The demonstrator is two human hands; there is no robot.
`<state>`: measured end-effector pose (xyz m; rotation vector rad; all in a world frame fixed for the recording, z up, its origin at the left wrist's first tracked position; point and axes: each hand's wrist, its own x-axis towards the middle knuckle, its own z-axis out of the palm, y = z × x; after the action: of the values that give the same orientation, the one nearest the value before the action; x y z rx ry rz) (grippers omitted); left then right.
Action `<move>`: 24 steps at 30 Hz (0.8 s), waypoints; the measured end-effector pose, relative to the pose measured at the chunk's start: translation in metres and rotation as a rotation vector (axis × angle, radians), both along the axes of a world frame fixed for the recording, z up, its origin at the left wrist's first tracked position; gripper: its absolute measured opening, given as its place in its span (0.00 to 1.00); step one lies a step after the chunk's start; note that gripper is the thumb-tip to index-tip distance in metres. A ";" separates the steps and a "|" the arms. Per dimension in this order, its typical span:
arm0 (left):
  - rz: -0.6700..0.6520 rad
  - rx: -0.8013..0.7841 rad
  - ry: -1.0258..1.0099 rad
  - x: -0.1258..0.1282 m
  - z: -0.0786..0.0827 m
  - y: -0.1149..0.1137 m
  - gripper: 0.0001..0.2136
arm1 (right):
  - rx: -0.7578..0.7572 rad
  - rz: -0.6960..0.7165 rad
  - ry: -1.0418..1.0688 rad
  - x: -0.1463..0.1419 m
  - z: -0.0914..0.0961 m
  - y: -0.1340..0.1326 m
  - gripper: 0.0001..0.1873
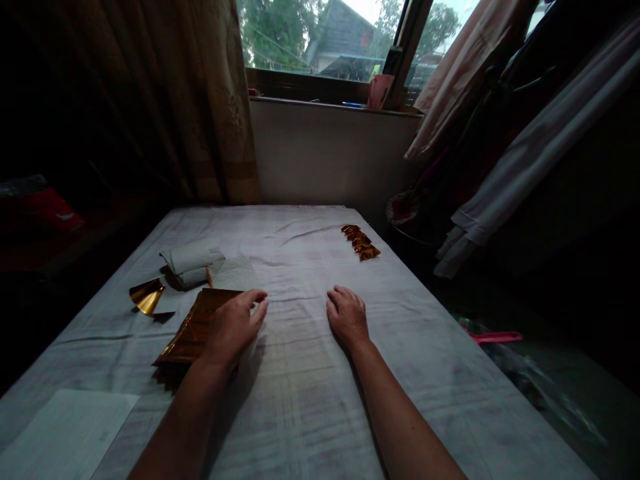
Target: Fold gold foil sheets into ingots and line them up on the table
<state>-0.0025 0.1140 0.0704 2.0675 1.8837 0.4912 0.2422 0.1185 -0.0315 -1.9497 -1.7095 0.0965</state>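
Observation:
A stack of shiny gold-brown foil sheets (193, 330) lies on the cloth-covered table, left of the middle. Over its right edge rests my left hand (234, 325), thumb and fingers slightly apart, with nothing seen between them. Part of the stack is hidden under that hand and forearm. My right hand (349, 316) lies palm down on the tablecloth (300, 400), fingers loosely stretched and holding nothing. Left of the stack is a curled gold foil piece (149, 297). Several small folded foil pieces (361, 243) sit in a row near the far right edge.
Behind the stack lies a pale grey roll (195, 259) with a thin sheet beside it. A white sheet of paper (67, 427) is at the near left. Hanging clothes (480, 193) crowd the right side. A pink cup (380, 91) stands on the windowsill; a curtain (215, 120) hangs at left.

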 end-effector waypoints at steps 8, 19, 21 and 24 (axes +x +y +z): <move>0.095 -0.087 0.317 -0.046 -0.012 0.008 0.21 | 0.052 0.016 0.076 0.003 -0.002 -0.001 0.13; 0.076 -0.237 0.435 -0.042 -0.028 0.005 0.36 | 0.072 0.018 0.095 0.007 -0.010 0.001 0.14; 0.066 -0.246 0.436 -0.043 -0.028 0.005 0.35 | 0.077 0.013 0.101 0.008 -0.010 0.001 0.14; 0.068 -0.249 0.418 -0.043 -0.024 0.004 0.33 | 0.082 0.011 0.105 0.007 -0.010 0.001 0.13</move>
<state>-0.0456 0.1183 0.0463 2.0563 2.1153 -0.1747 0.2496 0.1197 -0.0411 -1.8432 -1.6307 0.1277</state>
